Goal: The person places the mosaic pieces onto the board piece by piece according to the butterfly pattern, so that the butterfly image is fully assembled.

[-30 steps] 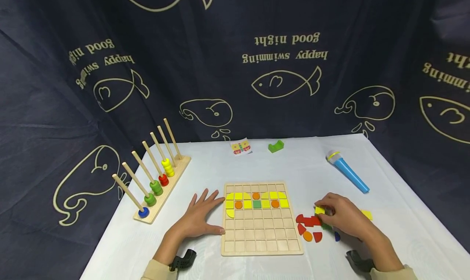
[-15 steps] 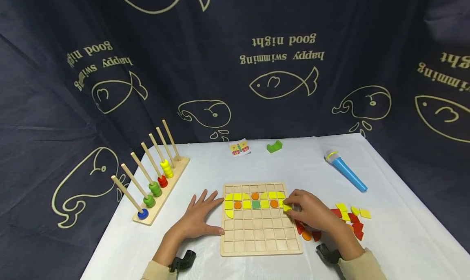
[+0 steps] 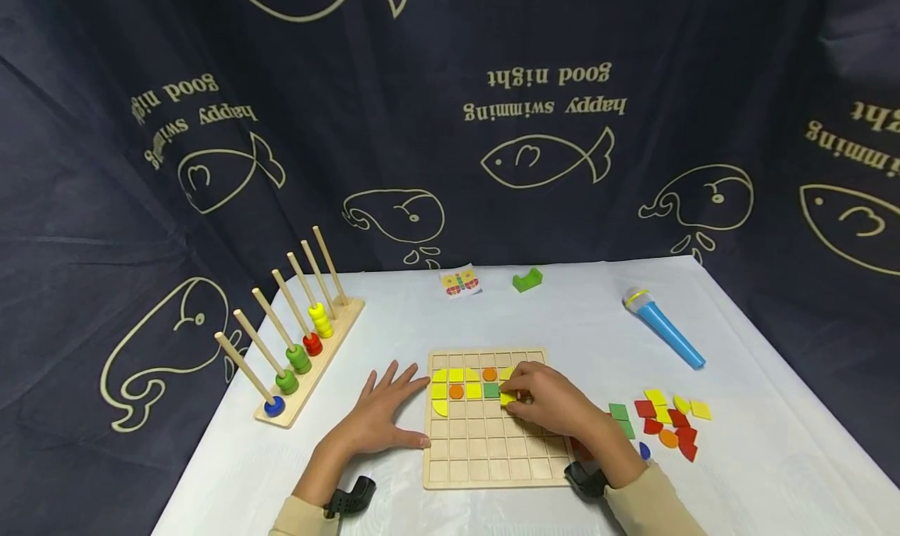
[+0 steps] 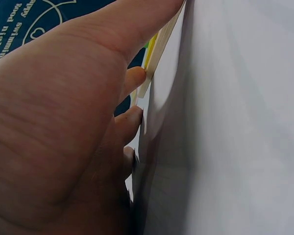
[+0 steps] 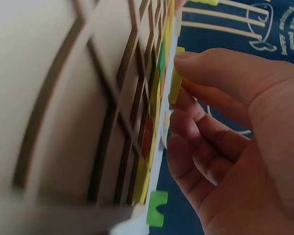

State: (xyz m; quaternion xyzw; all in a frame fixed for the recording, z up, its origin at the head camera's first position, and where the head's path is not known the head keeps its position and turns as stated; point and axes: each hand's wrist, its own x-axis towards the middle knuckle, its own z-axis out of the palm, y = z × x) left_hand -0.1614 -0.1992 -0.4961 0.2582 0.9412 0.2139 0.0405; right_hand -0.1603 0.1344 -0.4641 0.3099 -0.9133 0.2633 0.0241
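Observation:
The wooden grid board (image 3: pixel 478 448) lies flat on the white table, with yellow tiles, orange round tiles and a green square tile (image 3: pixel 491 391) in its upper rows. My right hand (image 3: pixel 551 402) is over the board, pinching a yellow tile (image 5: pixel 176 83) between thumb and fingers. In the right wrist view that tile is raised off the grid. The hand hides the upper right part of the board in the head view. My left hand (image 3: pixel 380 412) rests spread at the board's left edge, thumb and index fingertips right at the rim.
Loose red, yellow, green, orange and blue tiles (image 3: pixel 668 415) lie right of the board. A blue toy microphone (image 3: pixel 668 329) is behind them. At the back are a butterfly picture card (image 3: pixel 461 282) and a green block (image 3: pixel 527 280). A peg bead stand (image 3: pixel 312 364) stands left.
My right hand has picked up a yellow tile from the loose pile and carried it left over the board. The left hand has stayed in place.

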